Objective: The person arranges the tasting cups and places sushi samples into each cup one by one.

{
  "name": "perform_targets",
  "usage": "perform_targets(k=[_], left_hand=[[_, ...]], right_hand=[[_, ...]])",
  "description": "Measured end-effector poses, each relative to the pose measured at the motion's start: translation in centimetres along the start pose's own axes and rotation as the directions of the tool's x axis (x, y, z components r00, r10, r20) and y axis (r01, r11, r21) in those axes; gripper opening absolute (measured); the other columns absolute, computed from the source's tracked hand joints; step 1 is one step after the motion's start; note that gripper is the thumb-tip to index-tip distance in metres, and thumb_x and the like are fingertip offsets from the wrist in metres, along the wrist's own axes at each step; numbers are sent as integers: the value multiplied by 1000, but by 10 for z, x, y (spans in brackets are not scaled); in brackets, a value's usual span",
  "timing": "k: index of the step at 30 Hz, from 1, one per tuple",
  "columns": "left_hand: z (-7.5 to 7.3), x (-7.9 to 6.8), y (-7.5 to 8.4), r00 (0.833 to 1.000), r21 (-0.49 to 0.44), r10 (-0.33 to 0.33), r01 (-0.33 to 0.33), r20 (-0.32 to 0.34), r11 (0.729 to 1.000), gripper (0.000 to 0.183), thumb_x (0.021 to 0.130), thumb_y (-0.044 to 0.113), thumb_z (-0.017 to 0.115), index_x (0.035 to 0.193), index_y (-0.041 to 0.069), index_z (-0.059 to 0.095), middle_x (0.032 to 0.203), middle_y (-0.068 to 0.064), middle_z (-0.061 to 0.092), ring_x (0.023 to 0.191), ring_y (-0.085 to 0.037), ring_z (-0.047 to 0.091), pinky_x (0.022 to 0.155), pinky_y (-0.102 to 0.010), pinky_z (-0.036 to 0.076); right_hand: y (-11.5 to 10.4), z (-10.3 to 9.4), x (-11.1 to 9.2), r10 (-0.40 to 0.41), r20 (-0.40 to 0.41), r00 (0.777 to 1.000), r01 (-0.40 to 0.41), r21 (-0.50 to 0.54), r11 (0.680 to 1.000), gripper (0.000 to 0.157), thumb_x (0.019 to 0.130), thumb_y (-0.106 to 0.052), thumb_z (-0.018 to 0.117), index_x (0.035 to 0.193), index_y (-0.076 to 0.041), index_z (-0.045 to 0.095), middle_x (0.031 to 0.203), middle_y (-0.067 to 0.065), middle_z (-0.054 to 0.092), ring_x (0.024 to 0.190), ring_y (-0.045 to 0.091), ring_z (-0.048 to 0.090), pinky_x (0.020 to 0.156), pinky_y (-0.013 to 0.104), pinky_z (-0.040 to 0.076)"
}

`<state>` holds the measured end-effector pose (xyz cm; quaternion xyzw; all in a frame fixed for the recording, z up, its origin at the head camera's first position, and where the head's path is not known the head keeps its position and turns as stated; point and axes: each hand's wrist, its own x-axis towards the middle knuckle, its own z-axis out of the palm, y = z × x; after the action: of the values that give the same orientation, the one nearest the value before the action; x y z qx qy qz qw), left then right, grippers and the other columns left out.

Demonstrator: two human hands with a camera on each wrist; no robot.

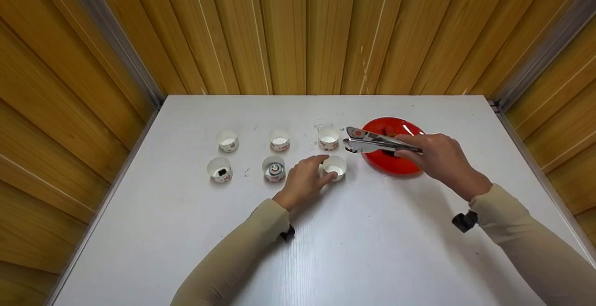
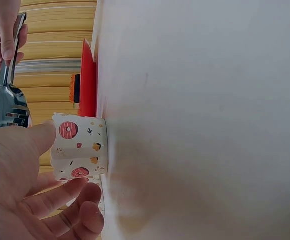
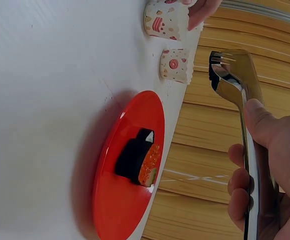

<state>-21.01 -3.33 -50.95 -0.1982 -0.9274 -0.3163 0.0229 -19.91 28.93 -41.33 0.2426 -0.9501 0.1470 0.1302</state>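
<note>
My left hand [image 1: 305, 180] holds a white paper baking cup [image 2: 80, 147] by its rim, thumb on the near side. The cup stands on the table and has a printed doughnut pattern. My right hand [image 1: 440, 159] grips metal tongs [image 3: 249, 115] above the left part of a red plate [image 1: 396, 168]. The tongs' tips are a little apart in the head view, and I see no food between them. On the plate lie sushi pieces [image 3: 140, 157] wrapped in black seaweed, one topped with orange roe. The tongs and hand partly cover them in the head view.
Behind the held cup stands another paper cup [image 1: 328, 139]. Further left are two back cups, one in the middle [image 1: 279, 141] and one at the far left [image 1: 227, 141]. A front cup [image 1: 220, 170] holds a small dark piece; its neighbour holds a round, patterned piece [image 1: 275, 171].
</note>
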Motion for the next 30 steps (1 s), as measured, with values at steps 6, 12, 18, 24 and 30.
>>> perform_targets(k=[6, 12, 18, 24, 30], left_hand=[[0, 1, 0, 1000, 0, 1, -1, 5, 1000, 56, 97, 42, 71, 140, 8, 62, 126, -10, 70, 119, -25, 65, 97, -44, 53], [0, 1, 0, 1000, 2, -2, 2, 9, 1000, 56, 98, 42, 70, 141, 8, 61, 127, -10, 70, 119, -25, 65, 97, -44, 53], [0, 0, -1, 1000, -3, 14, -14, -8, 1000, 53, 97, 41, 71, 139, 9, 62, 124, -8, 71, 114, -24, 67, 93, -43, 54], [1, 0, -2, 999, 5, 28, -28, -18, 1000, 51, 97, 40, 72, 137, 10, 63, 122, -9, 72, 112, -24, 68, 90, -43, 55], [0, 1, -1, 1000, 13, 22, -22, -9, 1000, 50, 97, 40, 71, 137, 10, 63, 124, -9, 71, 114, -25, 67, 89, -44, 56]], right_hand=[[-7, 7, 5, -18, 17, 1000, 18, 24, 1000, 46, 87, -20, 84, 131, -20, 72, 90, -2, 77, 68, 19, 60, 66, 40, 49], [-16, 11, 10, -17, 61, 998, 13, 62, 998, 47, 87, -22, 84, 132, -19, 72, 100, 0, 79, 85, 23, 72, 79, 54, 58], [-22, 16, 11, -29, 66, 997, 27, 44, 999, 49, 86, -24, 85, 133, -20, 72, 102, 2, 79, 89, 26, 74, 84, 60, 57], [-24, 19, 11, -47, 60, 997, 45, 31, 999, 47, 85, -26, 85, 130, -21, 74, 100, 1, 79, 82, 23, 73, 78, 53, 59], [-24, 21, 11, -41, 72, 997, 38, 44, 998, 43, 86, -26, 84, 128, -24, 75, 101, -1, 79, 88, 23, 73, 85, 56, 58]])
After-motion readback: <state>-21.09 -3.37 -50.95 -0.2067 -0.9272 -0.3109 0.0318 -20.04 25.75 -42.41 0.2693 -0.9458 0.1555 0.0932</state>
